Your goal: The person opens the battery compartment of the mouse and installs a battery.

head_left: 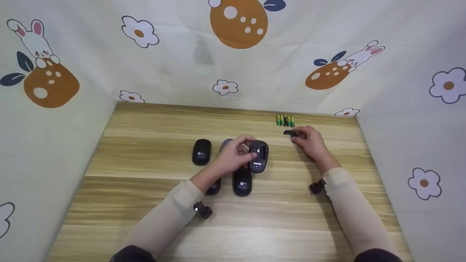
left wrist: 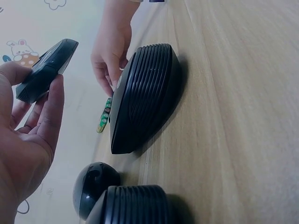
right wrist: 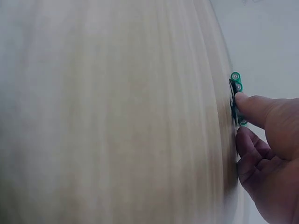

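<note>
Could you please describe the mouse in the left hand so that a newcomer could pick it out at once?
On the wooden table, find the cluster of black mice near the middle. It is the mouse the left hand holds. Unlike its neighbours, its underside faces up, with an open compartment.

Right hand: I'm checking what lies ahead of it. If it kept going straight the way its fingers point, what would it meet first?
Probably the green batteries near the table's back edge. The right hand, pinching a small black cover, points toward them, though depth is unclear.
</note>
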`<state>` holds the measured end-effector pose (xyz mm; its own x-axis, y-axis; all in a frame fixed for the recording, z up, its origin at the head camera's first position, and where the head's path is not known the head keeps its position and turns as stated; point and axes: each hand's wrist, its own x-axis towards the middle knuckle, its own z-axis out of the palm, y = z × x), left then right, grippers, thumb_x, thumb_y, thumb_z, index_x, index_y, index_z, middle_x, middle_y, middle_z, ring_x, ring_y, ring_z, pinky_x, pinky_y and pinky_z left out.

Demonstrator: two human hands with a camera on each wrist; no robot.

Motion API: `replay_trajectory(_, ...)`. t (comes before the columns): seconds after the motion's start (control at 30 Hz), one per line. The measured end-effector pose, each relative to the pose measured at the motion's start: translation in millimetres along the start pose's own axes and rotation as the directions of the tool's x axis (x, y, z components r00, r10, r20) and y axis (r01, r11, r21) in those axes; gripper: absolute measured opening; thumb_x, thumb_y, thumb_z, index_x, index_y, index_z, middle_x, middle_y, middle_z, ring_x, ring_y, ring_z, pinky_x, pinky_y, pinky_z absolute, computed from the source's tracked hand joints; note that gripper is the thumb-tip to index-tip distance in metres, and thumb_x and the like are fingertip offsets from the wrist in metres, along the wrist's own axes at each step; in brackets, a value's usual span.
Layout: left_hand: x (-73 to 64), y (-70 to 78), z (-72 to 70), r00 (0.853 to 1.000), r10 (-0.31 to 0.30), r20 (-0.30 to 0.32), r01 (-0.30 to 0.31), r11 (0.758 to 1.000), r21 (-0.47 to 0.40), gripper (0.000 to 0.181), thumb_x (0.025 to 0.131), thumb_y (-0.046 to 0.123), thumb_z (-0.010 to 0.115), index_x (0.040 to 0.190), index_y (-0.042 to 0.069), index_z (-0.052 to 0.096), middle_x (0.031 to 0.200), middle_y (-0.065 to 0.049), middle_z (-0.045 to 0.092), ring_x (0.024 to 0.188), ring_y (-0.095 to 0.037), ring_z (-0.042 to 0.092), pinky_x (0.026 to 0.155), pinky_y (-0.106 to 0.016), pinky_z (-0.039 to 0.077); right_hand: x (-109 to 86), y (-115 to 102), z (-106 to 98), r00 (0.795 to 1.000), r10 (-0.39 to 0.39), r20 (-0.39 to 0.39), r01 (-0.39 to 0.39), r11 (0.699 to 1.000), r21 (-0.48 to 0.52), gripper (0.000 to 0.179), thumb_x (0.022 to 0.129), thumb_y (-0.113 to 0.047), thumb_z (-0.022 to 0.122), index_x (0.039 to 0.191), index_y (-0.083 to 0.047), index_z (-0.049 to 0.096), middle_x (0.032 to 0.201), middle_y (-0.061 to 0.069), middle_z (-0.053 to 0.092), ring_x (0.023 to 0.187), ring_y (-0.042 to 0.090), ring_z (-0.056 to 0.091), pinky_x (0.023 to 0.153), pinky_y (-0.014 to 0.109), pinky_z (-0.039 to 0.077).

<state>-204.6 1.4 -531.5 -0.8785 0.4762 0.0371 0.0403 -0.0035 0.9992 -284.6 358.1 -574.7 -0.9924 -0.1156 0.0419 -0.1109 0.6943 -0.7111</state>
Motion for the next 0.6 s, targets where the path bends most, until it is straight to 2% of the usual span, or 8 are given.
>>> replay_trajectory(0.2,-0.3,0.8,-0.7,1.000,0.005,-0.009,-0.005,1.000,0.005,0.046,0.099,0.004,0.079,0.143,0.005,0.065,0.119,-0.011,0.066,0.085,-0.017,0.068,0.068,-0.046,0.066,1.4,0.7,-0.9,1.000,-0.006,0.009,0.006,1.000,-0.008,0.033,0.101,-0.009,0.082,0.132,0.002,0.076,0.112,0.021,0.064,0.098,0.030,0.061,0.085,0.036,0.050)
replay_trajectory(0.33,0.3,-0.8,-0.9,1.000,0.002,-0.014,-0.001,1.000,0.016,0.047,0.098,0.004,0.079,0.143,0.005,0.064,0.115,-0.010,0.068,0.083,-0.017,0.068,0.067,-0.046,0.066,0.9,1.9,-1.6,1.000,0.000,0.017,0.000,1.000,0.001,0.036,0.102,-0.011,0.081,0.135,0.002,0.075,0.114,0.021,0.064,0.100,0.030,0.062,0.085,0.032,0.050)
replay_trajectory(0.6,0.4,-0.5,-1.0,1.000,-0.010,-0.020,0.010,1.000,0.018,0.047,0.098,0.004,0.079,0.143,0.006,0.065,0.114,-0.010,0.069,0.083,-0.017,0.069,0.070,-0.053,0.067,1.5,4.1,-2.4,1.000,0.015,0.011,-0.015,0.999,0.039,0.036,0.104,-0.011,0.079,0.137,0.003,0.073,0.121,0.022,0.065,0.104,0.029,0.063,0.084,0.024,0.051)
